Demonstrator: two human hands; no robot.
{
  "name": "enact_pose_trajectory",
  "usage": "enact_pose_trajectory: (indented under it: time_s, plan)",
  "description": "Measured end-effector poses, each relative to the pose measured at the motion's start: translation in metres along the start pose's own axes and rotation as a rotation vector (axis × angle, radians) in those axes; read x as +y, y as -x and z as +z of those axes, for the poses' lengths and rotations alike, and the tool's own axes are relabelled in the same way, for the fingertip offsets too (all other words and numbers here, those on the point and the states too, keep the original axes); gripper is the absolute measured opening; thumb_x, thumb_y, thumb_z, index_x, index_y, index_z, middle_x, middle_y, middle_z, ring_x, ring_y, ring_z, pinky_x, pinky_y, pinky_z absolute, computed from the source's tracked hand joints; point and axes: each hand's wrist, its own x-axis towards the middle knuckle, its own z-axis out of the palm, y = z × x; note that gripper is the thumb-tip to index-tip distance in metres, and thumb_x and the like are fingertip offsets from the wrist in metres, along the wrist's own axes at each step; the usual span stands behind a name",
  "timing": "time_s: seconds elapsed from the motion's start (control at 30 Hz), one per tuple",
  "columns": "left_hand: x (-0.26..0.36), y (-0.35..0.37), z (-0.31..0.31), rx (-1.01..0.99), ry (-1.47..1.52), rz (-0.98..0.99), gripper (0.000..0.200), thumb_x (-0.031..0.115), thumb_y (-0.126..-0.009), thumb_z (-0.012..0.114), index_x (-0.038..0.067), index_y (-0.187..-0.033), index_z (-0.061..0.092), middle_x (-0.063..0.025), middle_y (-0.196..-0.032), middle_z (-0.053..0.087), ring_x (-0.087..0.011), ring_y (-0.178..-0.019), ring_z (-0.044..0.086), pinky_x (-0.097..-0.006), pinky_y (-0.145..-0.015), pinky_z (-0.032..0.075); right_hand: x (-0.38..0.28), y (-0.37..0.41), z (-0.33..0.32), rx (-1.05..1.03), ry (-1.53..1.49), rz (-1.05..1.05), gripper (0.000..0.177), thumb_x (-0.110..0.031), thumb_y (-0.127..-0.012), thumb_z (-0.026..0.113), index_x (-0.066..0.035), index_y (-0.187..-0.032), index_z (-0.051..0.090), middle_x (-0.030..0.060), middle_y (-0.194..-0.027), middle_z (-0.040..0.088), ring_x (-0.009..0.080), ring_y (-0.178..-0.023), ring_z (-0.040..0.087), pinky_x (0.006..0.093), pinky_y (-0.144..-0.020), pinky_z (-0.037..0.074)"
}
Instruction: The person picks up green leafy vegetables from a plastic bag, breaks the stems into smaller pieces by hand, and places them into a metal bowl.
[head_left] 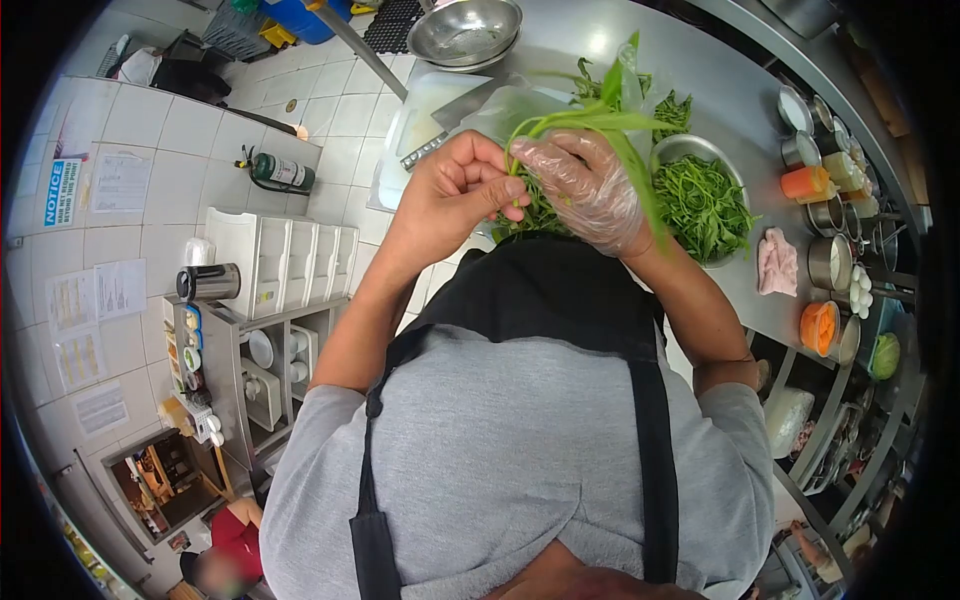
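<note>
My bare left hand (458,190) pinches a green stem between thumb and fingers. My right hand (585,185), in a clear plastic glove, is closed around the same leafy green stalk (590,120), whose long narrow leaves bend over the glove. Both hands are close together above the counter, almost touching. Beneath them, more loose greens (535,215) show partly, hidden by the hands and my apron. A metal bowl (742,170) full of picked green stems and leaves stands just right of my right hand. Further leafy greens (672,112) lie behind it.
A white cutting board (392,160) carries a large cleaver (465,108) left of the greens. Metal bowls (465,35) are stacked at the back. A pink cloth (777,262) lies right, beside containers, including an orange-filled tub (818,328). A person in red (235,545) is lower left.
</note>
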Motion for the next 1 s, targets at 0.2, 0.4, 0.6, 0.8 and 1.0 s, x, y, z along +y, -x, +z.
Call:
enact_pose_trajectory:
  time_s: [0.2, 0.4, 0.6, 0.8, 1.0]
  plan:
    - [-0.002, -0.005, -0.002, 0.080, 0.027, -0.027, 0.020, 0.012, -0.102, 0.075, 0.007, -0.112, 0.059, -0.0095, -0.093, 0.079, -0.0130, -0.076, 0.075, -0.0222, -0.065, 0.052, -0.011, 0.011, -0.011, -0.008, 0.040, 0.061, 0.054, -0.010, -0.075, 0.084, -0.021, -0.126, 0.072, 0.0020, -0.101, 0.067, 0.0261, -0.081, 0.071, 0.0390, -0.062, 0.058]
    - [-0.006, -0.008, -0.001, 0.021, 0.036, -0.047, 0.017, 0.006, -0.103, 0.072, 0.005, -0.109, 0.057, -0.0102, -0.092, 0.078, -0.0135, -0.076, 0.075, -0.0230, -0.064, 0.053, -0.032, 0.006, -0.027, -0.095, 0.036, 0.123, 0.059, -0.004, -0.079, 0.081, -0.025, -0.133, 0.071, 0.0009, -0.098, 0.064, 0.0208, -0.083, 0.070, 0.0358, -0.061, 0.059]
    - [-0.015, -0.019, -0.004, -0.056, 0.004, -0.225, 0.018, 0.010, -0.101, 0.074, 0.004, -0.113, 0.061, -0.0082, -0.091, 0.077, -0.0122, -0.073, 0.073, -0.0213, -0.062, 0.052, -0.014, 0.000, -0.032, -0.309, 0.094, 0.172, 0.024, -0.015, -0.089, 0.074, -0.016, -0.112, 0.067, 0.0079, -0.099, 0.063, 0.0315, -0.078, 0.069, 0.0425, -0.066, 0.059]
    - [-0.050, -0.074, -0.007, -0.207, 0.385, -0.593, 0.015, 0.012, -0.101, 0.071, 0.003, -0.111, 0.065, -0.0060, -0.091, 0.075, -0.0099, -0.067, 0.068, -0.0208, -0.056, 0.051, 0.010, 0.029, -0.026, -0.394, 0.189, 0.158, 0.014, -0.015, -0.093, 0.067, -0.010, -0.106, 0.064, 0.0084, -0.104, 0.064, 0.0317, -0.082, 0.070, 0.0419, -0.070, 0.060]
    - [-0.017, -0.129, 0.026, -0.307, 0.334, -0.459, 0.008, 0.012, -0.102, 0.071, 0.008, -0.100, 0.064, -0.0030, -0.090, 0.071, -0.0085, -0.068, 0.064, -0.0221, -0.059, 0.050, 0.028, 0.011, -0.054, -0.272, 0.300, 0.359, 0.020, -0.020, -0.096, 0.067, -0.005, -0.109, 0.073, 0.0077, -0.103, 0.073, 0.0288, -0.085, 0.072, 0.0406, -0.081, 0.060]
